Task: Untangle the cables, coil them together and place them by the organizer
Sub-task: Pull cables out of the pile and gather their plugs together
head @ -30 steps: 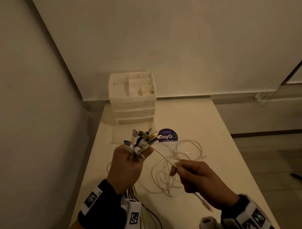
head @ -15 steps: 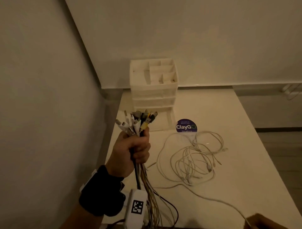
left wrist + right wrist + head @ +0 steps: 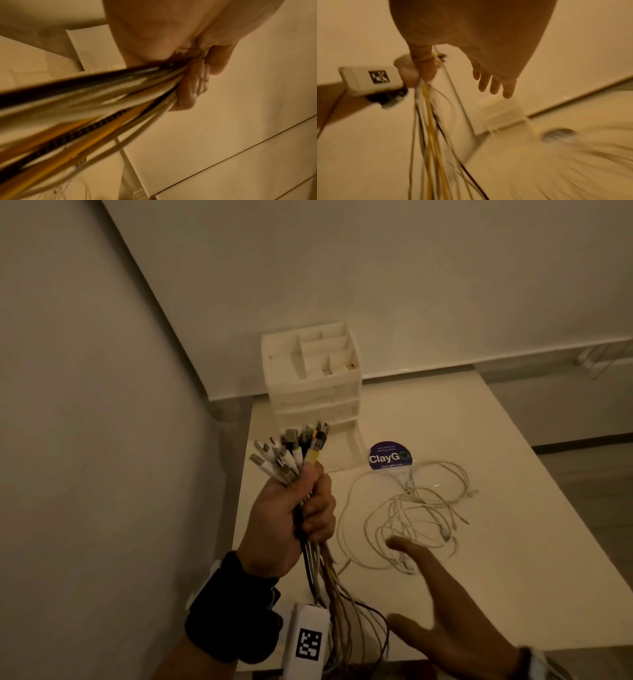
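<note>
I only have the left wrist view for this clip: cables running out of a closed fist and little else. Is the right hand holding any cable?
Observer: No. The right hand is open with its fingers spread, over the table beside the loose white cables, and it holds nothing.
Operator: What sticks out on top?
Observer: Plug ends fan out above the left hand, which grips the cable bundle upright.
Operator: And the drop-off spot?
Observer: The white organizer stands at the table's far corner, beyond the plug ends. No coil lies beside it.
</note>
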